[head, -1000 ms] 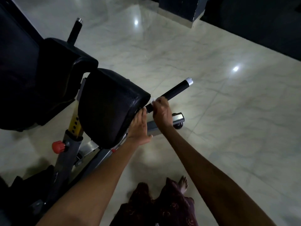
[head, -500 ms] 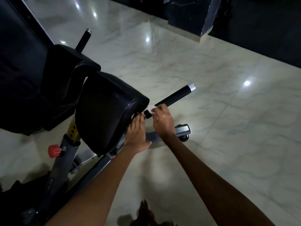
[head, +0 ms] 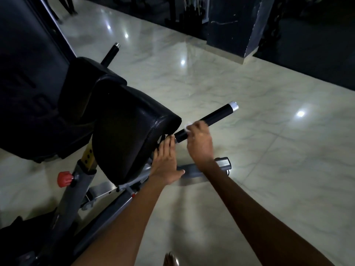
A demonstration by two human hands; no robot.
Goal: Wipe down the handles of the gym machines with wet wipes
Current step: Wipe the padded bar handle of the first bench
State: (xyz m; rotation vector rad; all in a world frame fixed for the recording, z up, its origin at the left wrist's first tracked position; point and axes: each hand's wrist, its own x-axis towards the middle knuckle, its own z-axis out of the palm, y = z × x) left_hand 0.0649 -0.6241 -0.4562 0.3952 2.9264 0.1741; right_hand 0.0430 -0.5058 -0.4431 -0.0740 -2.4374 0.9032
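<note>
No brand, label or writing can be read anywhere on the machine; the light is dim. 2 black handles show, each with a silver end cap. The near handle (head: 207, 120) juts out to the right from beside the black pad (head: 132, 135), above the floor. The far handle (head: 111, 53) rises behind a second pad (head: 84, 87) further back, so 2 pads are in sight.

2 hands are at work. The right hand (head: 199, 143) is curled round the near handle close to its inner end, holding 1 white wet wipe (head: 188, 124) against the grip; only a small white corner of the wipe pokes out above the fingers. The left hand (head: 166, 162) lies flat with straight fingers against the edge of the black pad, its fingertips just beside the handle's inner end, holding nothing.

1 red knob (head: 64, 179) sits on the grey frame post (head: 75, 189), below a yellow strip (head: 88, 155) with 3 visible holes. 1 grey base bar (head: 221, 164) lies on the pale marble floor (head: 269, 169) under the right wrist. A dark pillar (head: 236, 25) stands well apart at the back.
</note>
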